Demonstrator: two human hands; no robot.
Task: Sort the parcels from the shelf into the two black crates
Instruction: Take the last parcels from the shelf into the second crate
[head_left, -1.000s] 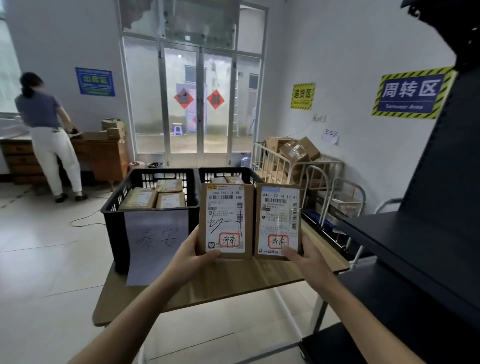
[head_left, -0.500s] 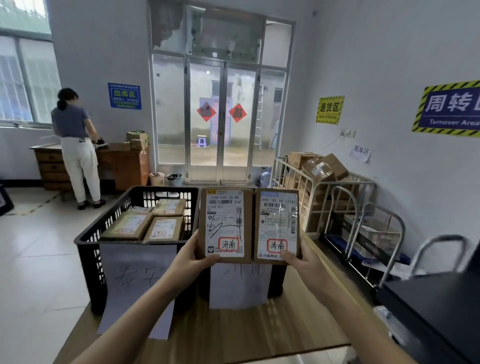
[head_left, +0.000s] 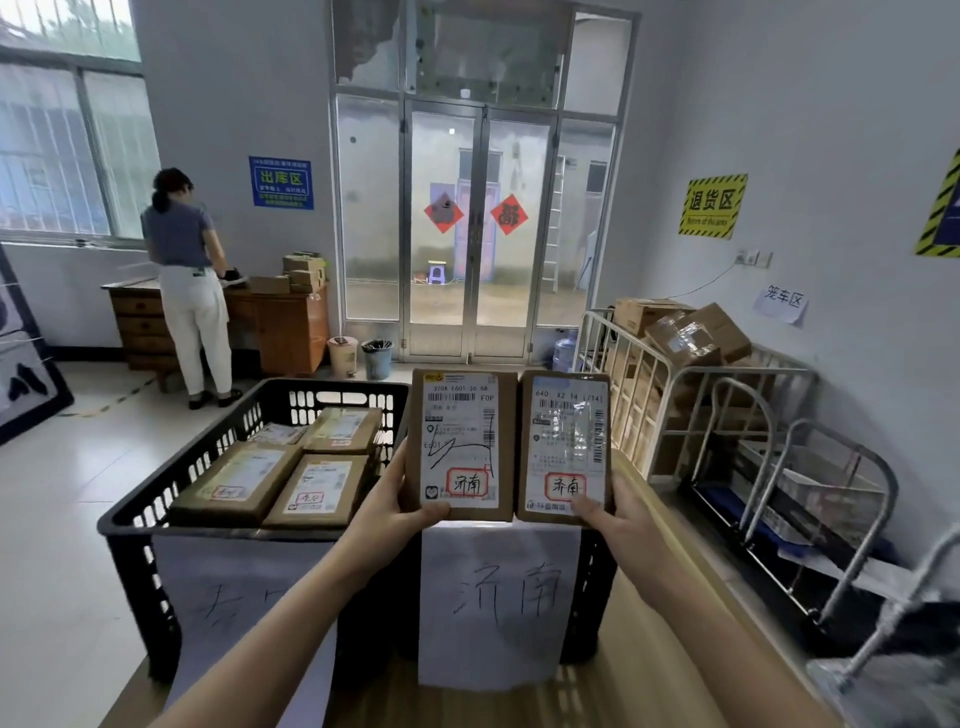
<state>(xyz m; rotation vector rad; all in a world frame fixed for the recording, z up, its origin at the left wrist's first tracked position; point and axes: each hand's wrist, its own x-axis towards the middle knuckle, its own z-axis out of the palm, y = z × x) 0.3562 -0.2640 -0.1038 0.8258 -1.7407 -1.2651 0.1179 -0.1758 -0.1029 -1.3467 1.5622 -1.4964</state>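
Note:
My left hand (head_left: 396, 506) grips the lower edge of a brown parcel (head_left: 461, 410) with a white label and a red-framed stamp. Beside it, edge to edge, my right hand (head_left: 610, 512) holds a second brown parcel (head_left: 566, 415) with a similar stamp. Both are held upright above the right black crate (head_left: 597, 582), whose inside they hide. A paper sign (head_left: 498, 603) with handwritten characters hangs on its front. The left black crate (head_left: 130, 525) holds several labelled parcels (head_left: 244, 480) and carries its own paper sign (head_left: 228, 608).
Both crates stand on a wooden table (head_left: 639, 691). White metal cage trolleys (head_left: 727, 395) with cardboard boxes line the right wall. A person (head_left: 187, 280) stands at a wooden desk (head_left: 280, 332) at the back left. Glass doors (head_left: 478, 228) are straight ahead.
The view has swung left and come closer to the crates; the dark shelf has left the frame at right. Both hands keep the same hold on the two parcels.

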